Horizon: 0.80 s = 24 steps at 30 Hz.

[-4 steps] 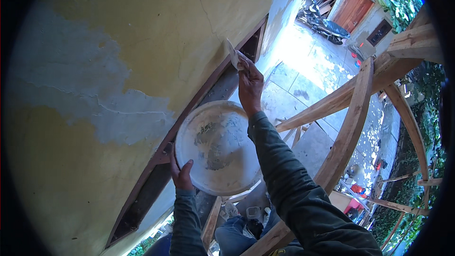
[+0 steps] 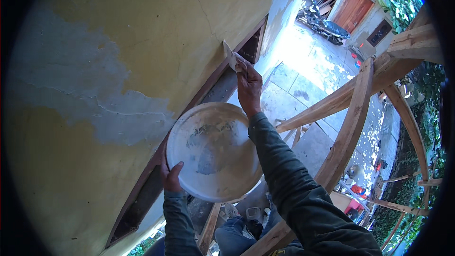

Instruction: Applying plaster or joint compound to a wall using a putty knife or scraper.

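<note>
Basin (image 2: 237, 173) is round and whitish, smeared grey inside

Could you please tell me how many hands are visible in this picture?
2: the left hand at the lower-left rim of the round pale pan, and the right hand, higher up, holding a flat scraper.

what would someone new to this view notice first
The big round pale tray in the left hand dominates the centre. Above it, the right hand holds a flat scraper by the patchy yellow wall, and wooden beams sweep across the right side.
</note>
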Tool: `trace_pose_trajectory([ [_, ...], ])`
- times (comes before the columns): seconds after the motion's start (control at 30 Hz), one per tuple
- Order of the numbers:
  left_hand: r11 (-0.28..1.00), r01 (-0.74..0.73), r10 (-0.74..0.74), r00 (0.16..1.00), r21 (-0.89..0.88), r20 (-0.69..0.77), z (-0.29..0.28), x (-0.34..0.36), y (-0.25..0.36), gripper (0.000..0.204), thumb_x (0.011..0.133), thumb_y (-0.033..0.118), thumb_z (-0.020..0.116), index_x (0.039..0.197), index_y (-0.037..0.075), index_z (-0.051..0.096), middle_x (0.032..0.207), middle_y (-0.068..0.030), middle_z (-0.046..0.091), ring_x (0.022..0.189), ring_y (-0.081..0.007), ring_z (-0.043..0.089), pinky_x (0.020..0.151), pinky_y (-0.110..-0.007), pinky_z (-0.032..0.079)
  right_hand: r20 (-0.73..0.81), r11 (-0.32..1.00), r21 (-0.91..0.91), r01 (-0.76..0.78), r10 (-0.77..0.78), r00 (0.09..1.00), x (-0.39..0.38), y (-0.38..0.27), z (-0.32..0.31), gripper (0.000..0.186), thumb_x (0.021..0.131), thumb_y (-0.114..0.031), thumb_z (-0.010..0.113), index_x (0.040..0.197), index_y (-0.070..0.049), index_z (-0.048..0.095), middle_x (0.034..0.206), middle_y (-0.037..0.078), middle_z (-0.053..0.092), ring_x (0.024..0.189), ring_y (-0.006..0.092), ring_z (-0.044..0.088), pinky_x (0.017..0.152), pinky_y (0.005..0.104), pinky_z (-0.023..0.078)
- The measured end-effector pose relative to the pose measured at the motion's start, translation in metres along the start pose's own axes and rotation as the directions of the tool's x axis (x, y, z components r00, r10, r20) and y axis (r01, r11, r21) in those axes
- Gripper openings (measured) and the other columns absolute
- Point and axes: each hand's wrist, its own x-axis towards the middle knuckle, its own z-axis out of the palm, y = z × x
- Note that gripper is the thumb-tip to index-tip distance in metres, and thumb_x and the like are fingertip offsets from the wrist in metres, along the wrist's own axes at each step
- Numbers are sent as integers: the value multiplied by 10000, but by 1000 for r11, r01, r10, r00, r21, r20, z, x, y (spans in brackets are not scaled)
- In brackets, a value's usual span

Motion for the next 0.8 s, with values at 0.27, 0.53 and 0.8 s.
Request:
trace_pose_trajectory([
  [0.27,991,90,-98,992,95,83,-56,-22,57,905,726,103,661,1545,-29,299,1478,-195,461,1353,-304,477,1153,-418,368,93,989,141,47,-60,994,18,13,-40,344,985,16,550,1315,-8,648,1189,50,707,1091,125,613,1005,282,466],
  [0.53,990,141,-141,990,2,-25,-42,-48,79,880,732,112,661,1536,-16,327,1417,-199,508,1268,-297,540,1097,-407,422,-1,993,77,88,-88,996,-4,18,-1,318,1001,-51,581,1311,-37,650,1201,84,716,1131,131,618,1001,294,465],
  [0.8,987,155,-145,972,40,-186,-27,-65,67,792,745,133,663,1479,-23,409,1318,-164,569,1167,-260,571,1038,-365,441,-177,994,-9,107,-107,978,-21,23,37,358,953,58,590,1284,-45,676,1211,104,724,1148,160,646,995,292,480],
])
